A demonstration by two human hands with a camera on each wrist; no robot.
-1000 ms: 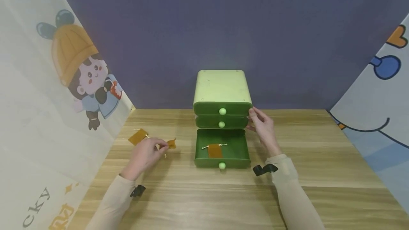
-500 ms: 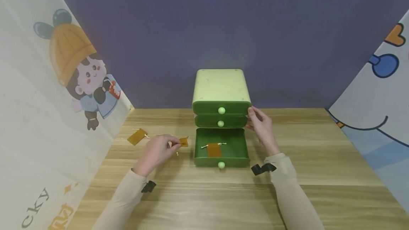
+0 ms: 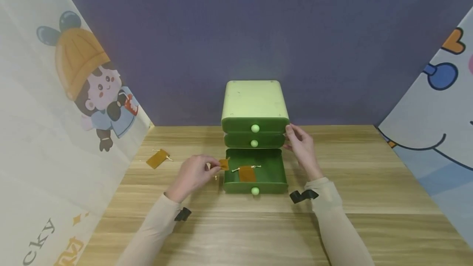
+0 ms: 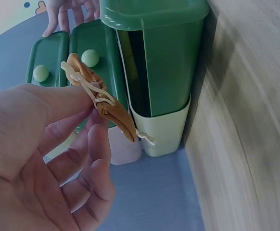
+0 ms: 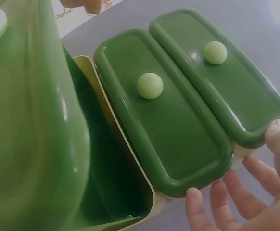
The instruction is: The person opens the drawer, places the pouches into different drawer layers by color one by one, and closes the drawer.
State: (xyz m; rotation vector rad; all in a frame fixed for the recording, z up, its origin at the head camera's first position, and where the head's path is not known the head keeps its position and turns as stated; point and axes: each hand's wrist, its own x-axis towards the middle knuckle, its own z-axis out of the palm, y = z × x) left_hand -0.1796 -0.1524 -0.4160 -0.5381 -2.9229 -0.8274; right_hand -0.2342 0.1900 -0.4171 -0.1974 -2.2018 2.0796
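My left hand [image 3: 194, 176] pinches a small brown drawstring pouch [image 3: 224, 164] between thumb and fingertips; its pale cords [image 4: 89, 86] show in the left wrist view. It overlaps the left edge of the pulled-out bottom drawer [image 3: 272, 167]. Inside that green drawer lies a second brown pouch [image 3: 247, 174]. The drawer belongs to a small cabinet [image 3: 255, 97] with a pale green top. My right hand [image 3: 303, 151] rests against the cabinet's right side, thumb at the top drawer's corner and fingers lightly bent beside the middle drawer.
A third brown pouch [image 3: 157, 159] lies on the wooden table [image 3: 236, 233] to the left. The top drawer [image 3: 236, 125] and middle drawer [image 3: 238, 140] are closed, each with a round knob. Behind the cabinet rises a dark blue wall [image 3: 255, 32]; cartoon-printed panels flank the table.
My left hand has carried the pinched pouch rightward, from near the pouch on the table to the bottom drawer's left edge. The right hand stays against the cabinet.
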